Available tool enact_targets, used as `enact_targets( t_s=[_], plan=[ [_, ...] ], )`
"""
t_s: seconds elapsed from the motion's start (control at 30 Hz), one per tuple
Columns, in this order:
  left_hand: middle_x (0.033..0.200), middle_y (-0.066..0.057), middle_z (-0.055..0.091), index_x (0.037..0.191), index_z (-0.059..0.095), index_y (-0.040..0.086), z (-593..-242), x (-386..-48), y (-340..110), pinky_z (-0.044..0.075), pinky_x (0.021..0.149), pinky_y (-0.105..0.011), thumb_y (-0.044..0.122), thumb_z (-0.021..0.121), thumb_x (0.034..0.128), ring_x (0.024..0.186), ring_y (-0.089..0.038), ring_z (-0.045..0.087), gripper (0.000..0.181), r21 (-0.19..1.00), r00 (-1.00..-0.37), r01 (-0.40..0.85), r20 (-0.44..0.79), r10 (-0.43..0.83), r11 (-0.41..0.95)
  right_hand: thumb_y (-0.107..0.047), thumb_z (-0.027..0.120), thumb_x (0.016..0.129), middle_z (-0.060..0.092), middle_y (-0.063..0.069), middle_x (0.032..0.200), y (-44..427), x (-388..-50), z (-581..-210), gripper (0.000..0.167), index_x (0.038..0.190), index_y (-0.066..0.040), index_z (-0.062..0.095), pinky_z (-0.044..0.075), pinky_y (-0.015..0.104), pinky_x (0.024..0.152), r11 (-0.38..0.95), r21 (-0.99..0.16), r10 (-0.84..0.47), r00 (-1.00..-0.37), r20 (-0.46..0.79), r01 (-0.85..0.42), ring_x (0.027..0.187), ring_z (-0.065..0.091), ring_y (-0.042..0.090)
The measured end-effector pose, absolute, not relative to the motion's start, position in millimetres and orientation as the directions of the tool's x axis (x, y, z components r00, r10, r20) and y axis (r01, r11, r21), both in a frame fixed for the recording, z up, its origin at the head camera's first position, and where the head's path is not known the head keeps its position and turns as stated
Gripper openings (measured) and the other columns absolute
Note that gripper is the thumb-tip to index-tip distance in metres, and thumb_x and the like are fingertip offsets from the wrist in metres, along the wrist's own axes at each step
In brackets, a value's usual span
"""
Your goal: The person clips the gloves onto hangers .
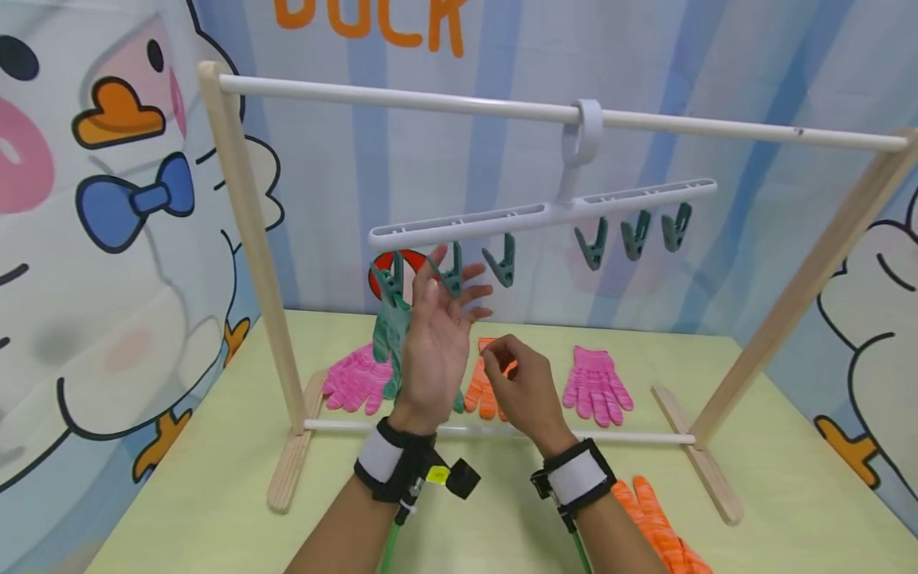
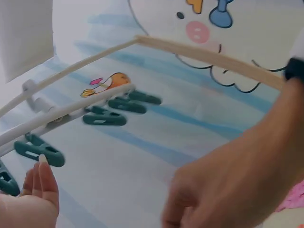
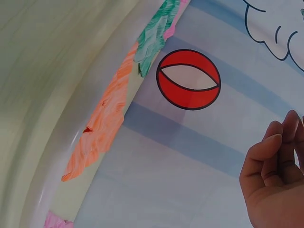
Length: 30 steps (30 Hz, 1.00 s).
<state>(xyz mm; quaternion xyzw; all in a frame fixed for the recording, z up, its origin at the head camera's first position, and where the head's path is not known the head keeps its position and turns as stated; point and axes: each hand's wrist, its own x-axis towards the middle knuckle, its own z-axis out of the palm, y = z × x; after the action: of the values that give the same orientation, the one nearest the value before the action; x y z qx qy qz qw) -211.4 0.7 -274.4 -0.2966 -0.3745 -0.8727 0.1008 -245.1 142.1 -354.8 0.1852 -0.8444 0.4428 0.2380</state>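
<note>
My left hand (image 1: 437, 343) is raised palm up with its fingers spread, behind the second green clip (image 1: 449, 271) from the left; in the left wrist view a fingertip of the left hand (image 2: 40, 194) overlaps a clip (image 2: 40, 151), contact unclear. A green glove (image 1: 390, 331) hangs at the leftmost clip (image 1: 390, 277), partly hidden by the left hand. To the right and lower, my right hand (image 1: 527, 391) has curled fingers, thumb close to the index finger, nothing visible in it. The right wrist view shows bent fingers of the right hand (image 3: 275, 175) at the right edge.
A tilted white hanger (image 1: 459, 229) with several clips hangs from the white rod (image 1: 409, 98) of a wooden-legged rack. Pink gloves (image 1: 358, 379) (image 1: 597, 387) and an orange glove (image 1: 482, 391) lie behind the lower bar (image 1: 624, 437); another orange glove (image 1: 656, 526) lies near the right forearm.
</note>
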Motion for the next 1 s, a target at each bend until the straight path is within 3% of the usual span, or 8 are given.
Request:
enact_targets(
  t_s=[0.2, 0.4, 0.63, 1.0],
  plan=[
    [0.132, -0.003, 0.063, 0.158, 0.031, 0.020, -264, -221, -11, 0.049, 0.105, -0.031, 0.029, 0.024, 0.1131, 0.121, -0.018, 0.062, 0.047, 0.552, -0.771, 0.472, 0.637, -0.018, -0.687, -0.015, 0.061, 0.102, 0.065, 0.003, 0.083, 139, -245, -360, 0.009, 0.100, -0.010, 0.068, 0.047, 0.023, 0.061, 0.539, -0.677, -0.100, -0.836, 0.540, -0.501, 0.074, 0.058, 0.015],
    [0.121, 0.001, 0.072, 0.155, 0.043, 0.014, -262, -223, -12, 0.048, 0.105, -0.031, 0.034, 0.042, 0.1075, 0.113, -0.015, 0.066, 0.051, 0.524, -0.791, 0.444, 0.610, -0.043, -0.727, -0.014, 0.062, 0.101, 0.066, 0.004, 0.082, 139, -252, -363, 0.008, 0.099, -0.009, 0.068, 0.047, 0.023, 0.061, 0.550, -0.664, -0.095, -0.828, 0.552, -0.506, 0.075, 0.058, 0.015],
    [0.115, 0.001, 0.073, 0.117, 0.075, 0.025, -262, -230, -15, 0.045, 0.104, -0.032, 0.042, 0.062, 0.0927, 0.111, -0.017, 0.061, 0.032, 0.544, -0.784, 0.441, 0.620, -0.012, -0.714, -0.015, 0.061, 0.102, 0.067, 0.003, 0.083, 137, -260, -371, 0.011, 0.100, -0.008, 0.069, 0.047, 0.022, 0.061, 0.554, -0.670, -0.112, -0.841, 0.529, -0.495, 0.075, 0.060, 0.014],
    [0.110, 0.002, 0.071, 0.118, 0.073, 0.019, -264, -235, -24, 0.047, 0.105, -0.029, 0.044, 0.076, 0.0838, 0.113, -0.015, 0.061, 0.042, 0.571, -0.749, 0.436, 0.658, 0.072, -0.696, -0.015, 0.060, 0.102, 0.066, 0.003, 0.080, 132, -273, -370, 0.009, 0.098, -0.010, 0.067, 0.048, 0.022, 0.059, 0.566, -0.663, -0.137, -0.850, 0.509, -0.489, 0.071, 0.058, 0.014]
  ],
)
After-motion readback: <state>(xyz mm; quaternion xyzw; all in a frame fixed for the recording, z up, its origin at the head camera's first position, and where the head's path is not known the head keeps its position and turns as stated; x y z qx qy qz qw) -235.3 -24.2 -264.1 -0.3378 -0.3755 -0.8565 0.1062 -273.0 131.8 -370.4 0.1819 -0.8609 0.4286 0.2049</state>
